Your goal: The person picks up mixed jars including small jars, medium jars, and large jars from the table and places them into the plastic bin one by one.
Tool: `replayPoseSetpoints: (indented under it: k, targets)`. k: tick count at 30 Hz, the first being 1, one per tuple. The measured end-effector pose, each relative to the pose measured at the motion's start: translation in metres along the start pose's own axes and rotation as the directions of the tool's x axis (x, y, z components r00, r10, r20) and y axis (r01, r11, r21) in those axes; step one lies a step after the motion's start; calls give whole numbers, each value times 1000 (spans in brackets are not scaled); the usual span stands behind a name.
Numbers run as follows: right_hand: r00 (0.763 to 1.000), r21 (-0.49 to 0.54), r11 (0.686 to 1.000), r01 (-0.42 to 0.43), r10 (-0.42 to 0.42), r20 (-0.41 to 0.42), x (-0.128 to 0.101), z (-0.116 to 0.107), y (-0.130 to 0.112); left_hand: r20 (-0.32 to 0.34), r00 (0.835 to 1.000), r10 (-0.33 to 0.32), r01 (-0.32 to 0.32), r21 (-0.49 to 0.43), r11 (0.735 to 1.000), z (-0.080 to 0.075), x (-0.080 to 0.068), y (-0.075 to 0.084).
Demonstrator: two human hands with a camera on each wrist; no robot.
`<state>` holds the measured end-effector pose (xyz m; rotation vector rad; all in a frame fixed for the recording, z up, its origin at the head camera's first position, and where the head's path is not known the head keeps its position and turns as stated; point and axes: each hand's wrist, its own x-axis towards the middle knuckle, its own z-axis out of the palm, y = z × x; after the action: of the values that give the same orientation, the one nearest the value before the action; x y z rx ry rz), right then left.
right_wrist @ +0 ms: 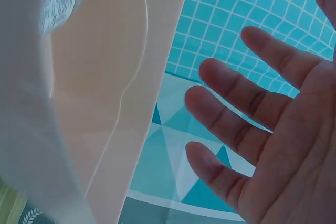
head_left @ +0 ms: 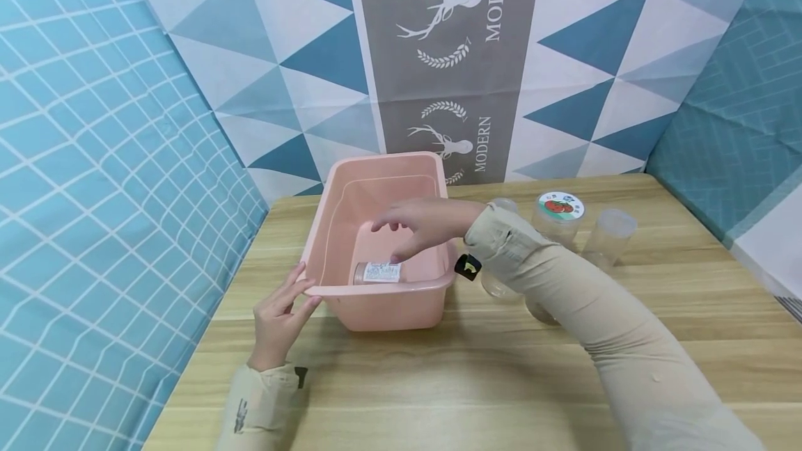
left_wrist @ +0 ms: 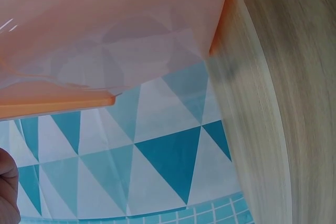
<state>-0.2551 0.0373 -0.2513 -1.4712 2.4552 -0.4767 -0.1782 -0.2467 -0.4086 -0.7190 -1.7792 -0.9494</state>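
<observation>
My left hand (head_left: 280, 322) holds the near left corner of a pink plastic basin (head_left: 382, 312), fingers along the rim and thumb at the outer wall. In the left wrist view only a bit of that hand (left_wrist: 7, 190) shows at the left edge. My right hand (head_left: 422, 223) hovers over the basin with nothing in it, and the right wrist view shows its fingers (right_wrist: 226, 124) spread apart. Below it, a clear jar with a white printed label (head_left: 382, 272) lies on its side inside the basin, near the front wall.
Right of the basin, partly behind my right forearm, stand a clear jar with a tomato picture on its lid (head_left: 560, 207), a clear container (head_left: 609, 235) and another clear container (head_left: 498, 289). Patterned cloth walls (head_left: 301, 54) border the wooden table (head_left: 401, 388) at the back and sides.
</observation>
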Motion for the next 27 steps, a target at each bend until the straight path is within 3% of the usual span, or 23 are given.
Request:
replayPoseSetpoints:
  k: [6,15,27]
  targets:
    - [999,-11,999,37,-37,-16,-14,0,3,-2,1000,6,-6,8,1000,-1,0,0]
    - [990,-17,997,75,-77,-117,-30,7,10,-3,1000,-1,1,-34,999,0,0,1]
    - [947,-5,984,179,-174,-271,-60,13,17,-2,1000,-14,14,-64,998,0,0,2]
